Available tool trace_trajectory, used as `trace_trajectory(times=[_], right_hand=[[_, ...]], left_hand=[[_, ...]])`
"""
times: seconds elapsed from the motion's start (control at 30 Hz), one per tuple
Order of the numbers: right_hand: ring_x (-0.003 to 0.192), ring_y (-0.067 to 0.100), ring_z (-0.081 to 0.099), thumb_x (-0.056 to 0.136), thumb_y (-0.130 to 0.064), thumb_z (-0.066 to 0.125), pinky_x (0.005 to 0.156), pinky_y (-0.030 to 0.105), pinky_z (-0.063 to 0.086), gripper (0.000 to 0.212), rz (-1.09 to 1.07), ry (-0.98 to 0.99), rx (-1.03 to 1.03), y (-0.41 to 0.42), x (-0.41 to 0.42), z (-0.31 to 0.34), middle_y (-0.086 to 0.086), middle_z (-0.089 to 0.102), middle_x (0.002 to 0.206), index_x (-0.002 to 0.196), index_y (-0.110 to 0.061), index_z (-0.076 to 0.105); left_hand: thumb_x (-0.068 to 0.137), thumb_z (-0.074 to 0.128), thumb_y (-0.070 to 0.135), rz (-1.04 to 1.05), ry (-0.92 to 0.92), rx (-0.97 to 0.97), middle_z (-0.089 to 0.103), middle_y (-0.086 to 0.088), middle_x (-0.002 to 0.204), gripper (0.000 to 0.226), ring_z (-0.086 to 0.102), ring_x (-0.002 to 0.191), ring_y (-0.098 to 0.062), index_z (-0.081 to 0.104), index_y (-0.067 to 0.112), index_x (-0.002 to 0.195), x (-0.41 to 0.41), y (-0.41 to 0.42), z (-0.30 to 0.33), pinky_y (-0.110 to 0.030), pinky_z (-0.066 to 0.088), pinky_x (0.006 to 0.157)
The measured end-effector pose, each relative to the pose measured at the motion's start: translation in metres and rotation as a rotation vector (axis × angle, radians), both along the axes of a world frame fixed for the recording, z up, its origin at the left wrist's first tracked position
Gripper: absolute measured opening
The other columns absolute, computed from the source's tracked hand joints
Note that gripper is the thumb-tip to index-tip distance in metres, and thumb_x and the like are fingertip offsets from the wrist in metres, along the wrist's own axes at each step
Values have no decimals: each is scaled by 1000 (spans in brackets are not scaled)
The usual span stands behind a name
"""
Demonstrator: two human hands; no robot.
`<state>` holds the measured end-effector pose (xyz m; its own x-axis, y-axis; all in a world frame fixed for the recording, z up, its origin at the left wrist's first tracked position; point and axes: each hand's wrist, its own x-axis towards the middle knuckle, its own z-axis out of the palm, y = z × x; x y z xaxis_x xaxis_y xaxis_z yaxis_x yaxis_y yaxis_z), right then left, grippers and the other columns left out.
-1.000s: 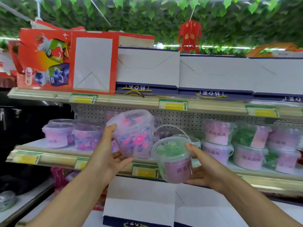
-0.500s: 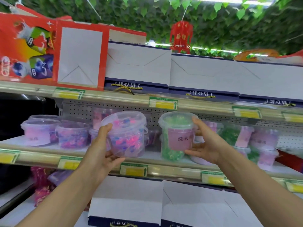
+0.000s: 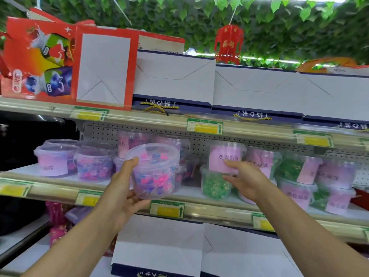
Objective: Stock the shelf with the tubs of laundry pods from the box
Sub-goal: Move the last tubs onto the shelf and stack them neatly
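Your left hand (image 3: 121,193) holds a clear tub of pink and blue pods (image 3: 154,171) in front of the middle shelf (image 3: 209,208). The tub is tilted, with its lid turned a little toward you. Your thumb lies on the left side of the tub near the rim, and your fingers (image 3: 139,201) are curled under its bottom, so the tub sits between thumb and fingers, in the air just before the shelf edge.

Your right hand (image 3: 246,179) is at the tub of green pods (image 3: 216,183), which stands on the shelf with a pink label facing you. The fingers of this hand are spread and nearly straight; the upper fingertips touch the pink label (image 3: 224,159) and the lower ones reach the tub's right side. They are not curled around it.

To the left on the same shelf stand more tubs of pink and blue pods (image 3: 93,164), and to the right are stacked tubs (image 3: 297,191) with pink labels. On the shelf above stand white boxes (image 3: 175,76) and a red box (image 3: 40,58).
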<state>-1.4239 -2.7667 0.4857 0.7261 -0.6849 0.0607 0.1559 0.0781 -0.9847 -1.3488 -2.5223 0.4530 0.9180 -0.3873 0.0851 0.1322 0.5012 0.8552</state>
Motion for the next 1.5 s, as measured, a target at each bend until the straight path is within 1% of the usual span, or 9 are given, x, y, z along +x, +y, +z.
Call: trace_trajectory(times=[0.1, 0.27, 0.47, 0.7, 0.9, 1.07, 1.23, 1.33, 1.5], right_hand=[[89, 28, 60, 79, -13, 71, 65, 34, 51, 51, -209, 177, -335, -5, 12, -12, 15, 57, 117, 121, -1, 45], [105, 39, 54, 86, -30, 64, 77, 41, 45, 56, -546, 519, -908, -8, 22, -22, 21, 40, 129, 126, 0, 37], [106, 36, 51, 86, -5, 53, 79, 39, 43, 32, -620, 628, -1269, -13, 24, -29, 17, 48, 119, 117, -2, 48], [122, 28, 38, 83, -23, 63, 97, 38, 40, 51, -309, 258, -1495, 5, -7, -35, 9, 41, 129, 130, -13, 46], [133, 9, 30, 84, -40, 64, 108, 26, 30, 84, 296, -50, -1491, 37, -16, -32, -9, 28, 148, 147, -42, 9], [131, 1, 35, 84, -45, 62, 107, 27, 33, 73, 494, -159, -1298, 65, -9, -44, -21, 32, 147, 143, -46, 19], [110, -7, 46, 75, -53, 62, 89, 17, 35, 51, 484, -197, -1242, 88, 4, -49, -33, 49, 120, 121, -45, 43], [101, -10, 52, 69, -59, 62, 82, 13, 39, 46, 434, -221, -1149, 103, 21, -48, -31, 56, 112, 110, -43, 49], [96, 5, 62, 60, -64, 64, 86, 32, 51, 48, 347, -264, -1014, 147, 60, -45, -13, 64, 103, 102, -43, 53]], left_hand=[[87, 58, 42, 1, 1, 8, 61, -16, 107, 50, 62, 91, -29, 44, 25, 131, 3, 0, -3, -37, 50, 68], [87, 57, 40, 7, -14, 26, 61, -16, 104, 42, 63, 85, -29, 46, 25, 125, 5, 0, -6, -36, 49, 64], [85, 59, 43, 53, 18, 70, 63, -19, 103, 43, 63, 80, -29, 47, 23, 122, 5, 2, -7, -28, 55, 45], [86, 58, 45, 112, 4, 85, 59, -16, 111, 47, 61, 94, -31, 46, 25, 127, -8, -8, -10, -40, 52, 78], [89, 54, 45, 148, -27, 132, 65, -13, 106, 25, 64, 94, -31, 55, 30, 108, -38, -10, -16, -41, 52, 88], [84, 57, 53, 192, -20, 215, 69, -13, 106, 33, 67, 97, -31, 55, 31, 108, -57, 7, -33, -47, 51, 94], [79, 58, 58, 203, -66, 304, 67, -8, 108, 35, 68, 95, -27, 52, 35, 105, -52, 37, -38, -45, 52, 93], [62, 65, 70, 123, -221, 409, 65, 4, 119, 73, 69, 97, -13, 47, 37, 125, -34, 59, -35, -34, 54, 86], [54, 82, 54, 254, -538, 714, 65, 16, 110, 75, 64, 98, -1, 49, 41, 121, 23, 101, -34, -26, 51, 85]])
